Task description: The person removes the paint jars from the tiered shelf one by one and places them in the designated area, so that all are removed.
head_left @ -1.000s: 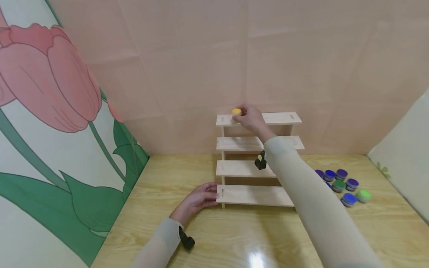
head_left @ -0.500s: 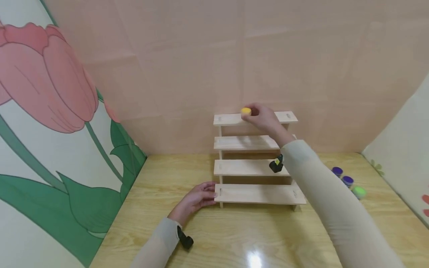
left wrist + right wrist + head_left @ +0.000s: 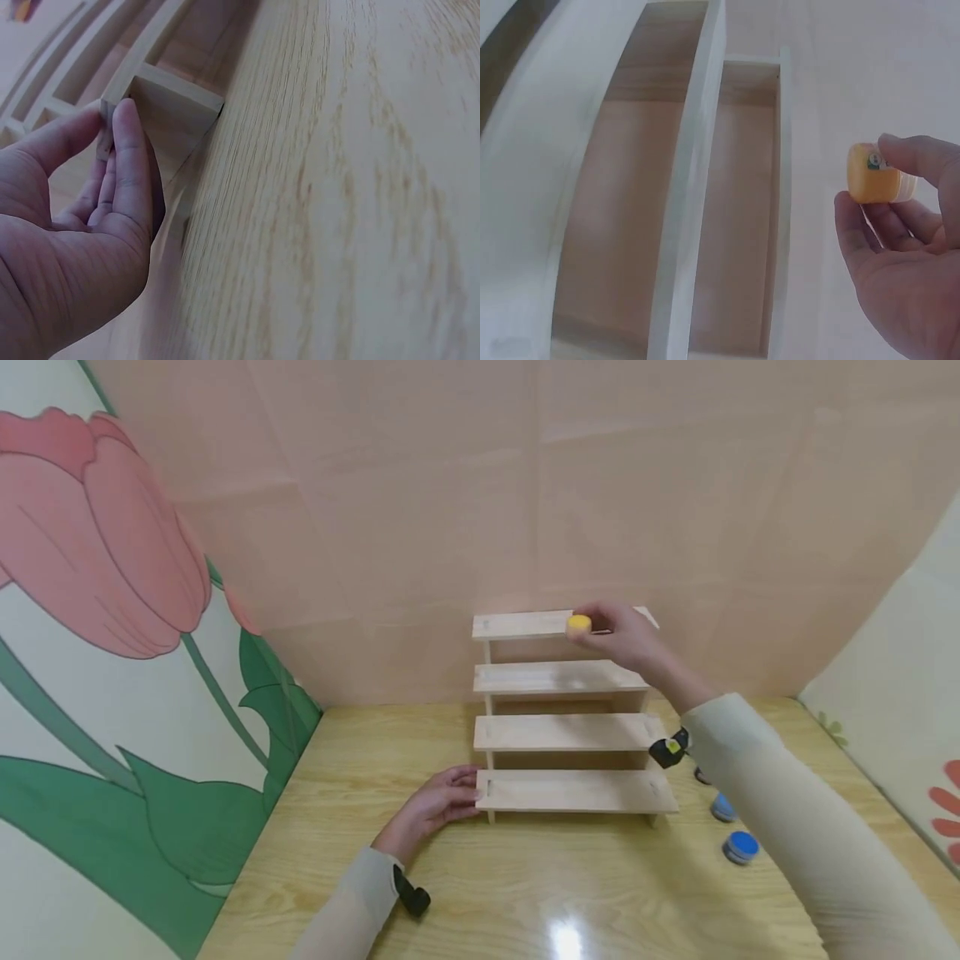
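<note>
In the head view a four-tier pale wooden display stand [image 3: 573, 790] stands on the table near the back wall. My right hand [image 3: 622, 631] pinches a small jar with a yellow lid [image 3: 578, 625], which overlaps the top tier in this view. The right wrist view shows the orange-yellow jar [image 3: 875, 174] between thumb and fingers, apart from the stand's boards. At the lowest tier's left end, my left hand [image 3: 438, 799] grips the board's edge. In the left wrist view its thumb and fingers pinch that board end [image 3: 106, 129].
Blue-lidded jars [image 3: 741, 847] stand on the table [image 3: 375, 743] right of the stand, partly behind my right sleeve [image 3: 810, 810]. A pinkish covering [image 3: 405, 527] hangs behind the stand. At the left is a wall with a painted tulip [image 3: 127, 543].
My right hand has moved right along the top tier with the yellow-lidded jar. The sleeve has swung right, now covering other jars. My left hand keeps its grip on the stand.
</note>
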